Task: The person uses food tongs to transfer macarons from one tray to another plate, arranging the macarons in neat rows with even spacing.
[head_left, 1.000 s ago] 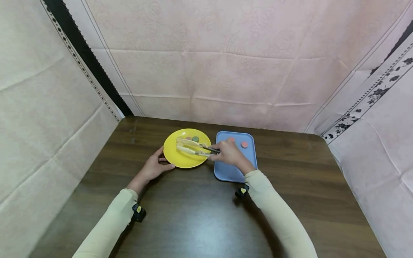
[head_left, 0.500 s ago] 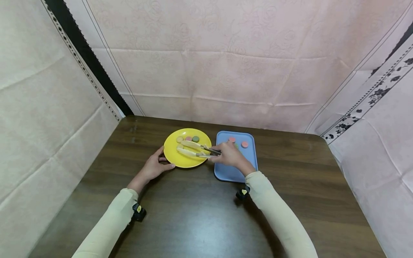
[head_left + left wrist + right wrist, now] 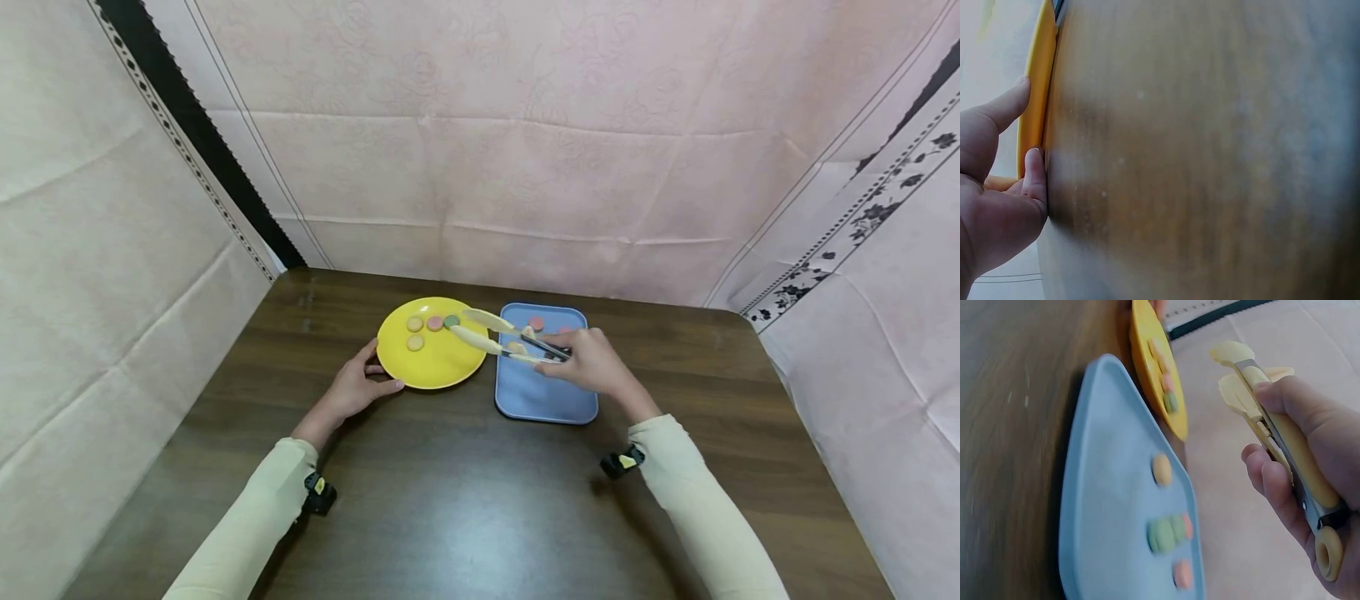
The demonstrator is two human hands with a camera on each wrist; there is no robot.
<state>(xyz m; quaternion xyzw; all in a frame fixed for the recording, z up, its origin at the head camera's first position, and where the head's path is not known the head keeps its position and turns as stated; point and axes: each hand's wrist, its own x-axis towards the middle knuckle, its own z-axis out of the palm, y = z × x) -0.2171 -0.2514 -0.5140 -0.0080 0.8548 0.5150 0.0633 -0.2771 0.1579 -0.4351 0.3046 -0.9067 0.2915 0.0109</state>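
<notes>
A yellow plate (image 3: 438,367) holds a few small round pieces: two pale yellow, one pink (image 3: 435,323) and one green (image 3: 451,321). At its left rim my left hand (image 3: 354,387) holds the edge, thumb and fingers against the rim in the left wrist view. My right hand (image 3: 592,362) grips a pair of tongs (image 3: 474,338) above the blue tray (image 3: 543,404). The tongs' cream tips are apart, over the plate's right edge, with nothing visible between them. In the right wrist view the thumb and fingers wrap the tongs (image 3: 1310,469).
In the right wrist view the blue tray bears a pale yellow piece (image 3: 1161,469), green pieces (image 3: 1161,534) and pink pieces (image 3: 1182,574). Both dishes stand on a brown wooden table (image 3: 420,500), near its far edge. Cloth curtains (image 3: 487,192) surround it.
My right hand has moved right with the tongs, from over the plate toward the tray. The plate's pieces are less covered now. My left hand stays at the plate's rim.
</notes>
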